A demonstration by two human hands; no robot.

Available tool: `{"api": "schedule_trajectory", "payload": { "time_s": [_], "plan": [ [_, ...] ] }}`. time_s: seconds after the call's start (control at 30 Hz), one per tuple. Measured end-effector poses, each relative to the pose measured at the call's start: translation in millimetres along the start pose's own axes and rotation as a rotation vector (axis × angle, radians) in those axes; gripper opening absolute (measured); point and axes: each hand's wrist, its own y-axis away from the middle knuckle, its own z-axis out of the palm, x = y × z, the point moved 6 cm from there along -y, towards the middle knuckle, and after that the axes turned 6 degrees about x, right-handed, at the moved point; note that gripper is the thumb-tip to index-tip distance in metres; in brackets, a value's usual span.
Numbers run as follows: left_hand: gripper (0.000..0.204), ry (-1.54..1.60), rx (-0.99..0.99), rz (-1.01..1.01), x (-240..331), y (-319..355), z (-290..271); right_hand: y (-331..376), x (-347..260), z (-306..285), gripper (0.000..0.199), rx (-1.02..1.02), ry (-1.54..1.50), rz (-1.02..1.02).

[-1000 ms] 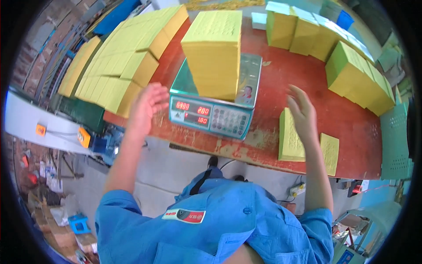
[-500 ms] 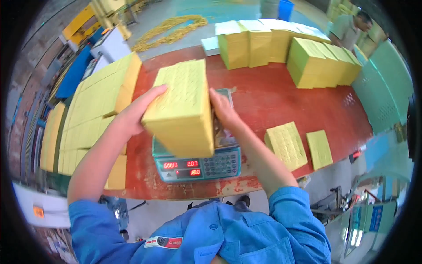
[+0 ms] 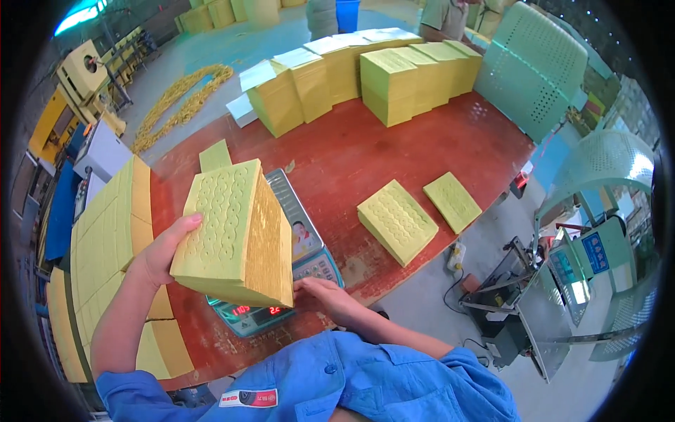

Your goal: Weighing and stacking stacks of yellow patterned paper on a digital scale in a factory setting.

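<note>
Yellow stack (image 3: pixel 219 228) tilts against the left hand (image 3: pixel 160 254).

The person's left grip (image 3: pixel 160 254) clasps a tall, tilted yellow stack (image 3: pixel 232 232) over the scale (image 3: pixel 320 261); the right grip (image 3: pixel 320 295) is at its lower right edge. Right on the red worktop (image 3: pixel 351 155), a low embossed pile (image 3: pixel 399 224) lies beside a thinner one (image 3: pixel 453 202).

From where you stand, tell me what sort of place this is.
Likely a paper-goods workshop: yellow paper stacks stand on a worn red worktable, which also bears a digital weighing scale.
</note>
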Motion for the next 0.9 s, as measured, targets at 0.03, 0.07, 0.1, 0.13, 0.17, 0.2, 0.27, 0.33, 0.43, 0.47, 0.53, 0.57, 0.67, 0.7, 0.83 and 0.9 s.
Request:
{"api": "schedule_trajectory", "payload": {
  "time_s": [0.03, 0.07, 0.1, 0.13, 0.17, 0.2, 0.27, 0.33, 0.43, 0.47, 0.53, 0.57, 0.67, 0.7, 0.83, 0.9],
  "plan": [
    [0.055, -0.016, 0.004, 0.005, -1.1, -0.7, 2.0, -4.2, 5.0, 2.8, 0.033, -0.048, -0.096, 0.043],
    [0.055, -0.015, 0.004, 0.011, -2.9, 0.2, 3.1, -5.3, -0.6, 6.5, 0.033, -0.050, -0.091, 0.040],
    [0.055, 0.006, 0.008, 0.017, -4.9, 0.1, 5.5, -5.5, -8.6, 12.5, 0.034, -0.103, -0.146, 0.031],
    [0.055, 0.028, 0.011, 0.021, -7.5, -1.0, 8.5, -4.1, -16.0, 17.2, 0.035, -0.154, -0.202, 0.023],
    [0.055, 0.025, 0.012, 0.036, -7.3, 3.1, 13.7, 0.1, -22.9, 18.0, 0.035, -0.163, -0.194, 0.014],
    [0.057, 0.055, 0.019, 0.061, -6.5, 5.8, 19.6, 5.4, -31.3, 11.9, 0.032, -0.118, -0.112, -0.024],
    [0.059, 0.091, 0.028, 0.095, -2.1, 1.7, 32.0, 14.6, -56.3, -0.6, 0.030, -0.077, -0.023, -0.064],
    [0.054, 0.206, 0.063, 0.170, 3.1, -14.1, 40.9, 16.4, -104.7, -16.9, 0.026, 0.005, 0.100, -0.173],
    [0.051, 0.372, 0.113, 0.273, 25.8, -46.1, 69.4, 4.6, -181.5, -44.8, 0.020, 0.047, 0.112, -0.253],
    [0.051, 0.373, 0.112, 0.279, 35.0, -61.3, 85.5, -8.7, -202.6, -64.8, 0.019, 0.032, 0.064, -0.312],
    [0.047, 0.422, 0.118, 0.331, 50.6, -91.5, 112.4, -25.0, -247.4, -87.3, 0.017, 0.047, 0.042, -0.314],
    [0.047, 0.415, 0.145, 0.352, 56.2, -104.5, 124.6, -38.1, -264.8, -101.0, 0.017, 0.027, 0.061, -0.315],
    [0.049, 0.525, 0.090, 0.282, 52.6, -170.8, 149.6, -84.8, -295.2, -149.2, 0.018, 0.005, -0.002, -0.277],
    [0.049, 0.525, 0.108, 0.293, 52.5, -190.8, 156.0, -98.7, -302.7, -166.8, 0.020, -0.023, -0.012, -0.281],
    [0.056, 0.445, 0.144, 0.287, 51.9, -258.2, 184.3, -153.8, -314.7, -221.0, 0.022, -0.026, -0.035, -0.248],
    [0.059, 0.416, 0.135, 0.233, 49.5, -290.2, 188.0, -180.7, -322.8, -242.4, 0.022, -0.005, -0.042, -0.227]
  ]
}}
